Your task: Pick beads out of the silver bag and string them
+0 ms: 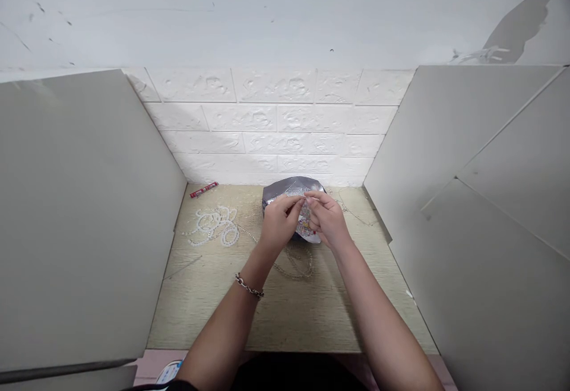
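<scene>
My left hand [281, 220] and my right hand [326, 218] meet fingertip to fingertip over a silvery foil bag [291, 186]. Both are closed in a pinch, and what they pinch is too small to make out. Small colourful beads [304, 225] show in the opened bag between my hands. Below my left hand, a strand of clear beads [296, 273] curls on the table and runs left toward several white bead strands [214, 225]. My hands hide part of the bag.
A narrow red strip [203, 190] lies at the back left of the wooden table [285, 320]. Thin strands [356, 216] lie at the back right. Grey panels [89, 213] stand on both sides, with a white brick-patterned wall [276, 118] behind.
</scene>
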The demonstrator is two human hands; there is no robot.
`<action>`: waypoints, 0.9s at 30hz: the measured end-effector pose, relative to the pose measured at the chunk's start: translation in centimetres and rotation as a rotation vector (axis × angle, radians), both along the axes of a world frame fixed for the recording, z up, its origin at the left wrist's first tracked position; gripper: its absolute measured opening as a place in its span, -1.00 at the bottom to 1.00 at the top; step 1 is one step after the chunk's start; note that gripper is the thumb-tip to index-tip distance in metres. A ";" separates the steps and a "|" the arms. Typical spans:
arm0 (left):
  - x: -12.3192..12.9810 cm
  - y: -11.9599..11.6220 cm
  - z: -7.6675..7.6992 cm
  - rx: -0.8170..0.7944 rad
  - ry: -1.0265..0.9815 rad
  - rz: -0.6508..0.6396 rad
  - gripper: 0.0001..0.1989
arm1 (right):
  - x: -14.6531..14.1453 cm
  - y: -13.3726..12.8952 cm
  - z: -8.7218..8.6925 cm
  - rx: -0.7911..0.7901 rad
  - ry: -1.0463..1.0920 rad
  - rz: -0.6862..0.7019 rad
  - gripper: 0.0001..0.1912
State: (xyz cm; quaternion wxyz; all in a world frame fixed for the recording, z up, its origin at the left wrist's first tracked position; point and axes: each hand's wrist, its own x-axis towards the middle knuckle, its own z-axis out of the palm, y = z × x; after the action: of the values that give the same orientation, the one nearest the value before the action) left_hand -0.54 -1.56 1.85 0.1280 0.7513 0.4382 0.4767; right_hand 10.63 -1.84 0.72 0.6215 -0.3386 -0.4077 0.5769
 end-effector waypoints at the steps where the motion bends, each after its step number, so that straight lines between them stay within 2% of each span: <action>1: 0.0 0.0 0.0 0.003 0.004 0.003 -0.78 | 0.0 0.0 0.0 0.001 0.000 -0.001 -0.79; 14: -0.2 0.2 -0.3 0.047 0.094 0.017 -0.76 | 0.2 0.2 -0.3 0.029 -0.092 -0.012 -0.79; 27: -0.2 0.2 -0.3 0.056 0.123 0.035 -0.76 | 0.2 0.2 -0.2 0.014 -0.083 -0.020 -0.79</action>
State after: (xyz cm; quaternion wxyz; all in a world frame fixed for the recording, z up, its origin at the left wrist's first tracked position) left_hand -0.70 -1.37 1.57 0.0715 0.7745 0.4449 0.4439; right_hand 10.84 -1.62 0.47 0.6119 -0.3621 -0.4339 0.5534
